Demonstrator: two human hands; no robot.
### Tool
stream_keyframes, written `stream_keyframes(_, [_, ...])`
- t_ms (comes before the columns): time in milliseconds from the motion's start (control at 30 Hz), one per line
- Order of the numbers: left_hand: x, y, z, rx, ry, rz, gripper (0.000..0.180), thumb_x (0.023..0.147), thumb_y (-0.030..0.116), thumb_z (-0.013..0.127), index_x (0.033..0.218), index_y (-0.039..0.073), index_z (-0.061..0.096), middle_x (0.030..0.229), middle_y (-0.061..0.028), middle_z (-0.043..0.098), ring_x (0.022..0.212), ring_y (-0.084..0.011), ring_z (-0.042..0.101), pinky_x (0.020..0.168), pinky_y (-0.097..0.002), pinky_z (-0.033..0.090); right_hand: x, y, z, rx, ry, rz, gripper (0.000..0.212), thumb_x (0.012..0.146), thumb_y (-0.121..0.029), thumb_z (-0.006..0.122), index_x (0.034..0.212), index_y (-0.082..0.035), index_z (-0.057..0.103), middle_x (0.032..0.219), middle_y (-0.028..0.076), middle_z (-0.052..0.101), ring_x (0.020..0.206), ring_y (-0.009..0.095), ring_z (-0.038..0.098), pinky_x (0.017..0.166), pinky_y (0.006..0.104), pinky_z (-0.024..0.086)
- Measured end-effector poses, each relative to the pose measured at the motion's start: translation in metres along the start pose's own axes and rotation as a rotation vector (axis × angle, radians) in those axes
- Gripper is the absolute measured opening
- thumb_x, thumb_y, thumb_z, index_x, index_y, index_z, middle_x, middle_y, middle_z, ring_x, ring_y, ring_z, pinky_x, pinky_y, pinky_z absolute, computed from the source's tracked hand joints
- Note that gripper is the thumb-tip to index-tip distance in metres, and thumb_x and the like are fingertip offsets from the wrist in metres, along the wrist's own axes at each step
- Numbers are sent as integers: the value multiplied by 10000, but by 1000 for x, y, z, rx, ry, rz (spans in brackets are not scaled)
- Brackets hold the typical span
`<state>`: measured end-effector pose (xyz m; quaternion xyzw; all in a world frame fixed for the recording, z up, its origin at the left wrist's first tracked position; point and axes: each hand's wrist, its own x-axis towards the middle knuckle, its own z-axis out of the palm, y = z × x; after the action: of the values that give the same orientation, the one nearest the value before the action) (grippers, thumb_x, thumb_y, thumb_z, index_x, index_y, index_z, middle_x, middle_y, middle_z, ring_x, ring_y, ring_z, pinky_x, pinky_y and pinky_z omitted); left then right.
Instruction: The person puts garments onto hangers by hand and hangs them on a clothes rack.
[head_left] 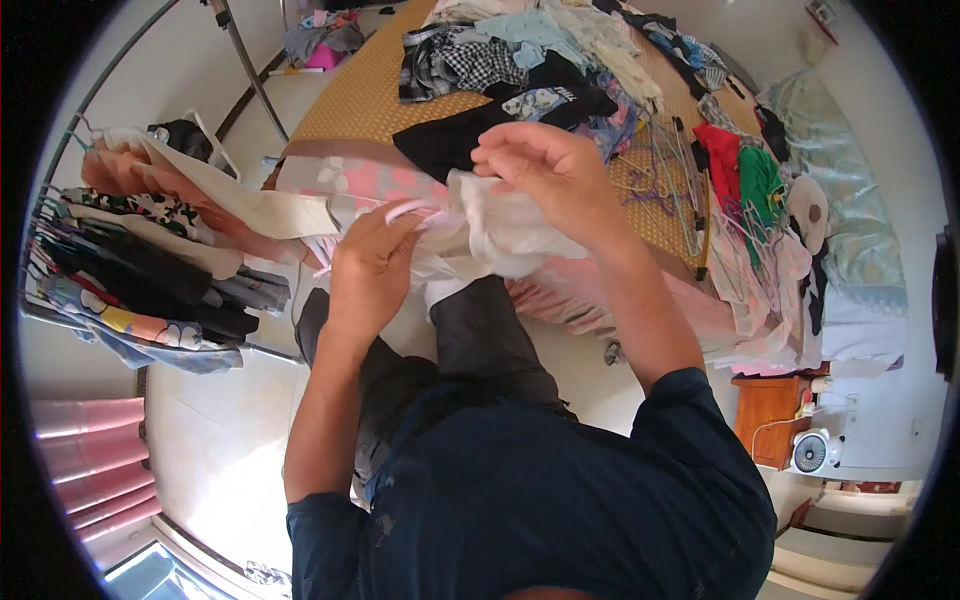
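My left hand (pixel 372 262) is closed round a pale pink clothes hanger (pixel 408 208), whose curved end sticks out past my thumb. To the right of it hangs a white garment (pixel 510 232) with folds and an opening at its top. My right hand (pixel 548 172) is raised above this garment, its fingers curled and pinched at the cloth's upper edge. The hanger's end lies close to the garment's opening; whether it reaches inside is hard to see. Some white cloth hangs lower between my hands, over my legs.
Ahead is a bed with a woven tan mat (pixel 345 112), strewn with clothes and loose hangers (pixel 672 190). A metal clothes rack (pixel 235 60) with hung clothes (pixel 150 270) stands at my left. At the right are a wooden cabinet (pixel 765 420) and a small white fan (pixel 812 452).
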<state>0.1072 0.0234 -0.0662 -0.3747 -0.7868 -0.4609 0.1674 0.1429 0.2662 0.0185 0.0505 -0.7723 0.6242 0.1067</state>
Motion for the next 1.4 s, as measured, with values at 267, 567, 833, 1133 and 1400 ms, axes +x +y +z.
stream_keyframes(267, [50, -2, -64, -244, 185, -77, 171, 958, -53, 692, 1125, -71, 724, 1140, -137, 757, 1016, -187, 700, 916, -295, 540, -3, -18, -41, -104, 224, -286, 244, 969, -104, 749, 1178, 18, 722, 1123, 53, 749, 990, 113, 679, 907, 278, 543])
stream_keyframes(567, [92, 29, -148, -109, 281, -294, 216, 989, 44, 729, 1188, -29, 769, 977, -36, 772, 887, -89, 682, 817, -232, 536, 5, -9, -22, 50, 125, -214, 283, 908, -60, 809, 1162, -24, 690, 968, 27, 699, 867, 59, 654, 791, 232, 542])
stream_keyframes(833, [74, 47, -173, -45, 387, -232, 200, 1001, 34, 705, 1178, -30, 774, 953, -39, 770, 816, -84, 682, 778, -222, 533, 12, 14, 69, 74, -141, -131, 360, 928, -137, 794, 1224, 41, 693, 982, 85, 757, 816, 99, 688, 735, 272, 563])
stream_keyframes(1133, [48, 51, -179, -73, 409, -294, 189, 1005, 42, 695, 1157, -41, 774, 889, -42, 752, 804, -81, 664, 775, -222, 515, 48, 36, 117, 642, -227, 254, 392, 971, -289, 714, 1305, -85, 688, 1162, 17, 703, 1070, 142, 632, 938, 370, 492])
stream_keyframes(1400, [28, 21, -186, 9, 380, -343, 202, 988, 34, 695, 1159, -61, 744, 910, -79, 756, 842, -104, 695, 776, -248, 527, 30, 23, 102, 1338, -338, 245, 528, 1013, -97, 464, 1541, -83, 459, 1455, 127, 612, 1288, 285, 637, 1113, 472, 503])
